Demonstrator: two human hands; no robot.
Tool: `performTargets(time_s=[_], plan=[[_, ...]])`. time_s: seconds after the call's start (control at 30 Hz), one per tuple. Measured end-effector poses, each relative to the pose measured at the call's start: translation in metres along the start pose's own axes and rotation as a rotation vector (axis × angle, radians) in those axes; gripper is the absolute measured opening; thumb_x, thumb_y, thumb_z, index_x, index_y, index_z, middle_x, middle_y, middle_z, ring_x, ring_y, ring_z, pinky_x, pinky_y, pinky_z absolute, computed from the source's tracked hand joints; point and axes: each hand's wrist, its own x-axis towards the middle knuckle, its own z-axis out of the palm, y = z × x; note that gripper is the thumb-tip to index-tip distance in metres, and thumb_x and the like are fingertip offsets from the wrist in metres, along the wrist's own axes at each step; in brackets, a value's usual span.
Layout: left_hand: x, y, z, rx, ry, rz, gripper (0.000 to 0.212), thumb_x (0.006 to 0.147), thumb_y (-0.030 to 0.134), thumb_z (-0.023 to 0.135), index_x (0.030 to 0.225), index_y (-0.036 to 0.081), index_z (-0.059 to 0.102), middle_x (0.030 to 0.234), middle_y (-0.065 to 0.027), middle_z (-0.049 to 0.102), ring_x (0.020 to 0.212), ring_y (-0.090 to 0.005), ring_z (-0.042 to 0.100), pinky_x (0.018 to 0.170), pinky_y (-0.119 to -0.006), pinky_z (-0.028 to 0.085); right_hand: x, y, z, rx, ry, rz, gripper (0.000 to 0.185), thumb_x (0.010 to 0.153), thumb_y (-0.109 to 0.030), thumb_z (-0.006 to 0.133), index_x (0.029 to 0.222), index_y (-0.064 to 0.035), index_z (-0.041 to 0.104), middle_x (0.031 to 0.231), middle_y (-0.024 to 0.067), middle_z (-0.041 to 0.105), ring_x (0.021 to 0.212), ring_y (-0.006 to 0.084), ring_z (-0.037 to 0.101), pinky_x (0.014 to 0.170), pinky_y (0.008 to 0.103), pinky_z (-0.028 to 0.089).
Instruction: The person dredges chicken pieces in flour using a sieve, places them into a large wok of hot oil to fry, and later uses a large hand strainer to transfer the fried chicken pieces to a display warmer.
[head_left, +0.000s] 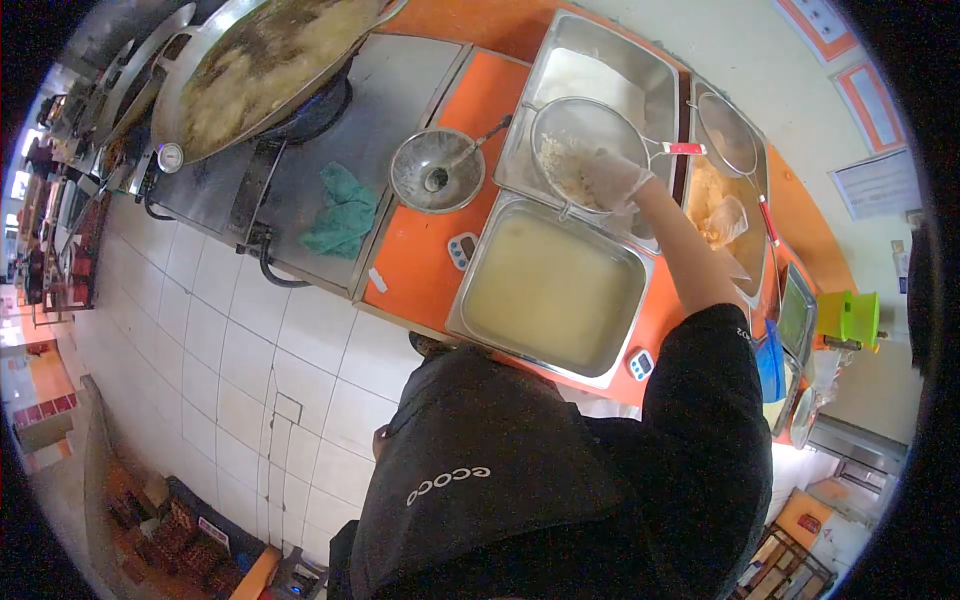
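My right hand, in a clear plastic glove, reaches into a round wire-mesh strainer with a red handle. Pale crumbs lie in the mesh beside my fingers, and I cannot tell whether any are gripped. The strainer rests over a steel pan with white powder at its far end. Nearer to me, a second steel pan holds cloudy yellowish liquid. My left hand is out of view; only a small patch of skin shows at the left of my dark garment.
Hot oil bubbles in a large wok at upper left, with a dial thermometer on its rim. A metal bowl with a ladle, a green cloth and two timers lie nearby. Another strainer sits over an orange-powder pan.
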Motion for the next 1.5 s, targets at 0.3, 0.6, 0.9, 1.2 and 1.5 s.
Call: performTargets(time_s=[0.3, 0.6, 0.9, 1.2, 1.5], plan=[[0.004, 0.01, -0.008, -0.295, -0.147, -0.222, 0.056, 0.08, 0.011, 0.073, 0.127, -0.002, 0.046, 0.099, -0.0179, 0.066, 0.092, -0.0229, 0.065, 0.08, -0.035, 0.053, 0.028, 0.033, 0.04, 0.745, 0.465, 0.127, 0.02, 0.076, -0.015, 0.059, 0.091, -0.0048, 0.067, 0.087, 0.0176, 0.066, 0.08, 0.0324, 0.064, 0.074, 0.0411, 0.05], [0.003, -0.002, 0.005, -0.684, -0.202, -0.048, 0.062, 0.076, 0.013, 0.076, 0.128, -0.003, 0.044, 0.112, -0.0207, 0.062, 0.096, -0.0248, 0.063, 0.087, -0.037, 0.052, 0.042, 0.073, 0.05, 0.083, 0.298, 0.205, 0.026, 0.081, -0.029, 0.058, 0.083, -0.0045, 0.068, 0.083, 0.0195, 0.066, 0.078, 0.0312, 0.063, 0.074, 0.0429, 0.049], [-0.006, -0.012, 0.008, -0.462, -0.126, -0.107, 0.056, 0.08, 0.019, 0.075, 0.124, -0.004, 0.048, 0.108, -0.0178, 0.064, 0.094, -0.0228, 0.064, 0.083, -0.036, 0.054, 0.077, 0.031, 0.081, -0.199, 0.455, 0.27, 0.046, 0.076, -0.038, 0.071, 0.104, -0.002, 0.068, 0.094, 0.0155, 0.07, 0.081, 0.0273, 0.064, 0.076, 0.0359, 0.05], [0.004, 0.005, -0.009, -0.226, -0.117, -0.19, 0.061, 0.081, 0.022, 0.076, 0.127, -0.004, 0.047, 0.099, -0.0174, 0.067, 0.085, -0.0211, 0.065, 0.075, -0.032, 0.054, -0.011, 0.051, 0.003, 1.064, 0.398, 0.577, 0.029, 0.087, -0.024, 0.065, 0.104, -0.0007, 0.067, 0.092, 0.004, 0.065, 0.083, 0.0131, 0.058, 0.07, 0.0293, 0.046], [0.006, 0.0, -0.006, -0.338, -0.141, -0.161, 0.053, 0.082, 0.021, 0.073, 0.125, 0.0, 0.05, 0.088, -0.0128, 0.068, 0.073, -0.0171, 0.064, 0.065, -0.031, 0.052, -0.042, 0.031, -0.113, 1.31, 0.506, 0.351, 0.028, 0.087, -0.026, 0.066, 0.104, -0.0045, 0.068, 0.095, 0.0053, 0.063, 0.081, 0.0149, 0.059, 0.07, 0.0282, 0.049]])
